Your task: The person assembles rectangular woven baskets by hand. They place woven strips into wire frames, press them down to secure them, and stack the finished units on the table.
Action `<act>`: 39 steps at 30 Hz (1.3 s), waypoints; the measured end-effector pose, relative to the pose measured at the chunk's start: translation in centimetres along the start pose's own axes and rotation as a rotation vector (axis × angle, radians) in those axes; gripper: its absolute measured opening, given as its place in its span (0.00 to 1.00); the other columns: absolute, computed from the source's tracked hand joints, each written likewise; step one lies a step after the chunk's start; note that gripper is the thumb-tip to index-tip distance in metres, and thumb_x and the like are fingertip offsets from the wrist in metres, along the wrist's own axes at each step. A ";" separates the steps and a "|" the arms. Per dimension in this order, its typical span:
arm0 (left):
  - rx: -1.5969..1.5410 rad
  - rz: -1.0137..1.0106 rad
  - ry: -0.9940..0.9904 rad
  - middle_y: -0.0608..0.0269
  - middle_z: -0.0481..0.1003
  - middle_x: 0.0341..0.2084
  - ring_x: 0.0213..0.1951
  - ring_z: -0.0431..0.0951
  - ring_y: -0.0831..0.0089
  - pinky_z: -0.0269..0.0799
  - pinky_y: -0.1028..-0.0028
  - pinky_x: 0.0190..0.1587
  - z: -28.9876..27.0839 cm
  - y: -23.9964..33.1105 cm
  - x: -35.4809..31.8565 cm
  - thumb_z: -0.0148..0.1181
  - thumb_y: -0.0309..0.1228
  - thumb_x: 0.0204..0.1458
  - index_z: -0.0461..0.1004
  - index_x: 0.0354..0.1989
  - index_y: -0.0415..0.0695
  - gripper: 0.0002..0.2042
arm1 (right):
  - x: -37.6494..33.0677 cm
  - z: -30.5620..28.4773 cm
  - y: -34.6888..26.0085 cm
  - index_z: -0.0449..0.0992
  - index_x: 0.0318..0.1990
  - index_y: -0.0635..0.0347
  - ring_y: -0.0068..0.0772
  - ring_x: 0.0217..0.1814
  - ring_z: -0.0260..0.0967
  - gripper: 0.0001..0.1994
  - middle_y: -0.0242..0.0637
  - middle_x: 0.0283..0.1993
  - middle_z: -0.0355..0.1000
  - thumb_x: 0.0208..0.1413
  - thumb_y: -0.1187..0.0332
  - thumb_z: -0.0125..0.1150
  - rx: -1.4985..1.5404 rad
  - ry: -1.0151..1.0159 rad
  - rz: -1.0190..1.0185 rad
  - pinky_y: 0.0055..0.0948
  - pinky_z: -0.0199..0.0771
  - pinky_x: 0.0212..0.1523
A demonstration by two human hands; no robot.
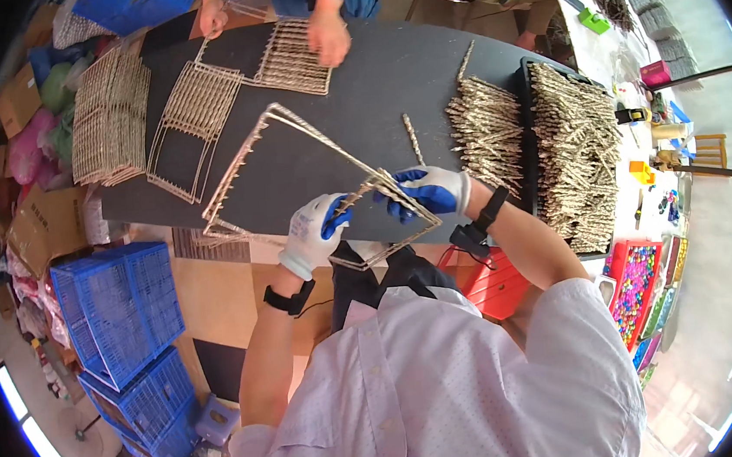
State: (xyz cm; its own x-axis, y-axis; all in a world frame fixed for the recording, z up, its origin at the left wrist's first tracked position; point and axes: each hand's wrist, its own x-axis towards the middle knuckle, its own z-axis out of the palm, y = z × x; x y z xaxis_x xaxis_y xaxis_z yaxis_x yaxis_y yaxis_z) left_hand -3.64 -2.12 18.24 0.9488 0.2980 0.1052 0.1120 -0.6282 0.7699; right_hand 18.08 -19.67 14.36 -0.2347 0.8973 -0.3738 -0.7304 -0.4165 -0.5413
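Observation:
A large tan rectangular frame [323, 138] with pegs along its left side is held up over the near edge of the dark table. My right hand [428, 192], in a white glove with blue palm, is closed around its right side. My left hand [315, 231], gloved alike, has curled fingers at the near side of the frame. A short twisted stick [356, 194] runs from the left fingers toward the right ones; its ends are hidden. Farther right lie a single twisted stick [413, 139] and a pile of twisted sticks [484, 127].
A black tray [528, 97] full of sticks stands at the right. Across the table [386, 61], a co-worker's hands [329, 38] handle a slatted panel [290, 59]. Another panel [196, 102] and a panel stack [111, 116] lie left. Blue crates [120, 302] stand on the floor.

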 end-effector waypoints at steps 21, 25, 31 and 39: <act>0.114 0.112 0.027 0.59 0.74 0.38 0.44 0.71 0.57 0.67 0.59 0.51 -1.3 2.6 2.7 0.60 0.19 0.41 0.76 0.43 0.48 0.18 | -2.5 4.6 1.0 0.72 0.52 0.70 0.26 0.36 0.72 0.23 0.36 0.36 0.73 0.64 0.55 0.50 -0.016 -0.162 0.004 0.25 0.74 0.39; 0.195 0.297 0.048 0.60 0.74 0.37 0.46 0.70 0.56 0.67 0.59 0.53 -1.4 3.4 3.3 0.60 0.19 0.39 0.76 0.42 0.49 0.19 | -2.5 6.4 0.9 0.72 0.50 0.68 0.28 0.41 0.73 0.15 0.38 0.40 0.73 0.61 0.66 0.54 -0.143 -0.008 0.077 0.26 0.76 0.43; 0.333 0.135 0.130 0.54 0.74 0.38 0.47 0.72 0.52 0.66 0.58 0.53 -2.8 5.1 2.4 0.61 0.21 0.37 0.75 0.43 0.44 0.19 | -0.8 -2.8 2.6 0.72 0.46 0.59 0.27 0.34 0.70 0.13 0.32 0.33 0.72 0.61 0.61 0.55 0.631 0.192 -0.570 0.30 0.73 0.41; -0.246 -0.711 0.736 0.64 0.76 0.33 0.26 0.72 0.79 0.70 0.78 0.28 -2.7 -3.1 -10.9 0.51 0.16 0.52 0.69 0.55 0.44 0.20 | -8.7 -12.8 -3.0 0.74 0.48 0.53 0.47 0.51 0.68 0.17 0.42 0.47 0.73 0.50 0.63 0.61 -1.862 1.535 -0.244 0.47 0.66 0.51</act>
State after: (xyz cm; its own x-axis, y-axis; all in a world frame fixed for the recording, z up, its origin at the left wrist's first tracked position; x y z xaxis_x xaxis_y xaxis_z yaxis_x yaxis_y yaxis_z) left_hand -15.14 -1.50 16.39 0.2651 0.9556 -0.1285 0.4310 0.0018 0.9024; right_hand 30.52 -28.11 9.59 0.7846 0.5927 0.1822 0.6174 -0.7738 -0.1417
